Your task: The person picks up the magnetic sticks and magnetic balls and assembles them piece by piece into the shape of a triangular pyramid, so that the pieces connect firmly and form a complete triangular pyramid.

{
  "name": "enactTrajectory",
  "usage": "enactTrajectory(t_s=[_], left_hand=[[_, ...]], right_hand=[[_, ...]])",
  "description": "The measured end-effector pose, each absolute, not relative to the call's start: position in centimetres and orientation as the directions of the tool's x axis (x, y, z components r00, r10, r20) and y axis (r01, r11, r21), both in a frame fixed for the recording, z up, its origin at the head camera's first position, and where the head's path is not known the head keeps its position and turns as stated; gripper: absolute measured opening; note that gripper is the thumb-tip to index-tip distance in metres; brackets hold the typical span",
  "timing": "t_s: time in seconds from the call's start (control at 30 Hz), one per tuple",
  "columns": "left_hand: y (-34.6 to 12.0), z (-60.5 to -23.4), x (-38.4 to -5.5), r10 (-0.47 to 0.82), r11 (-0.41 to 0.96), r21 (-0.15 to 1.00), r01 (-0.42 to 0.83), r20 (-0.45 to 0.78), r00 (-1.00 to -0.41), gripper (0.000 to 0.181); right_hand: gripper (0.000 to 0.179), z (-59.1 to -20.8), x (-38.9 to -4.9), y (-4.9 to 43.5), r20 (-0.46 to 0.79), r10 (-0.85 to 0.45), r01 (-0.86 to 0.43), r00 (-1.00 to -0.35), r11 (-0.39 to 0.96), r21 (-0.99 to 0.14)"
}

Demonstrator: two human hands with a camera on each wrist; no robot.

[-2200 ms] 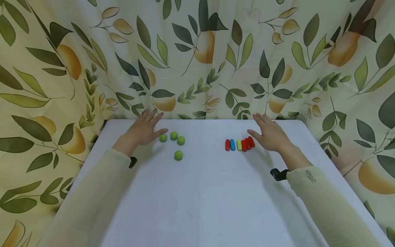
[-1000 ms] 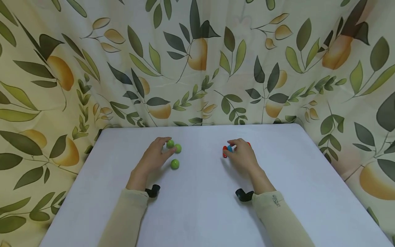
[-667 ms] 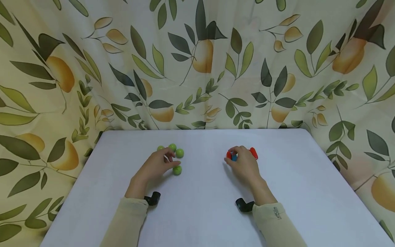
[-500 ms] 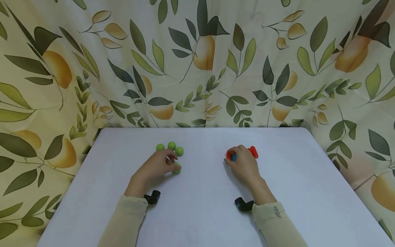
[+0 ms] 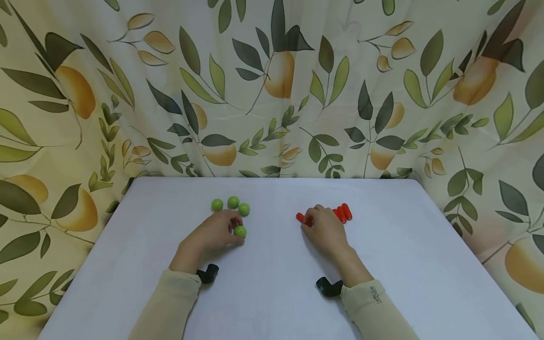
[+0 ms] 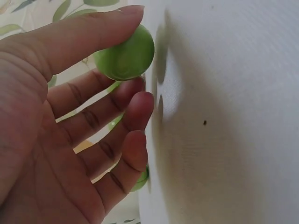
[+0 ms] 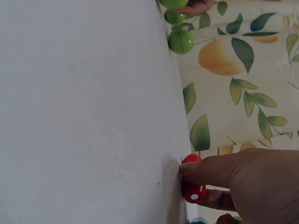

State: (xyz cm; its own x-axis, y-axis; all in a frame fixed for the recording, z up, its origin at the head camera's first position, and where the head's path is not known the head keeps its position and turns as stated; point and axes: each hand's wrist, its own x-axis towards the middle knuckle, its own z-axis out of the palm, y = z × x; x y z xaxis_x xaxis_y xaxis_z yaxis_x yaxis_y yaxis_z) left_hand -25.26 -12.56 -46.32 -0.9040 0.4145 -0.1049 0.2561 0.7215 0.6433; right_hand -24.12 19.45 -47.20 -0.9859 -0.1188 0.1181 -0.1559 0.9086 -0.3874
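Note:
A glossy green ball (image 5: pixel 240 232) is between the thumb and fingers of my left hand (image 5: pixel 214 233). In the left wrist view the thumb presses on this green ball (image 6: pixel 125 55), with the other fingers curled below it. My right hand (image 5: pixel 326 231) pinches a red capsule-shaped piece (image 5: pixel 300 217) between thumb and finger; it lies across the fingertips, partly hidden. The right wrist view shows the red piece (image 7: pixel 194 191) with a pale dot on its end, close to the tabletop. A blue piece (image 7: pixel 198 220) peeks out beneath the right hand there.
Three more green balls (image 5: pixel 233 202) sit just beyond the left hand. Several red capsule pieces (image 5: pixel 342 213) lie side by side behind the right hand. The white table (image 5: pixel 272 278) ends at a leaf-and-fruit patterned curtain (image 5: pixel 263 118). Black wrist cameras (image 5: pixel 329 286) jut inward from the sleeves.
Both hands came in from the far side of the table to the pieces. The left fingers have closed on the nearest ball; the right hand has shifted the red piece leftward, away from the row.

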Motion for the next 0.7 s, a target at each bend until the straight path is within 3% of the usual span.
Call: enactTrajectory(t_s=[0.33, 0.7], left_hand=[[-12.2, -45.3, -25.1, 0.387, 0.71, 0.669, 0.22, -0.11, -0.915, 0.03], [-10.4, -46.3, -24.9, 0.356, 0.551, 0.823, 0.134, -0.087, -0.93, 0.033]], right_hand=[[0.008, -47.4, -24.2, 19.4, 0.113, -0.123, -0.157, -0.986, 0.916, -0.37], [0.01, -47.0, -23.9, 18.9, 0.101, -0.09, -0.129, -0.991, 0.863, -0.489]])
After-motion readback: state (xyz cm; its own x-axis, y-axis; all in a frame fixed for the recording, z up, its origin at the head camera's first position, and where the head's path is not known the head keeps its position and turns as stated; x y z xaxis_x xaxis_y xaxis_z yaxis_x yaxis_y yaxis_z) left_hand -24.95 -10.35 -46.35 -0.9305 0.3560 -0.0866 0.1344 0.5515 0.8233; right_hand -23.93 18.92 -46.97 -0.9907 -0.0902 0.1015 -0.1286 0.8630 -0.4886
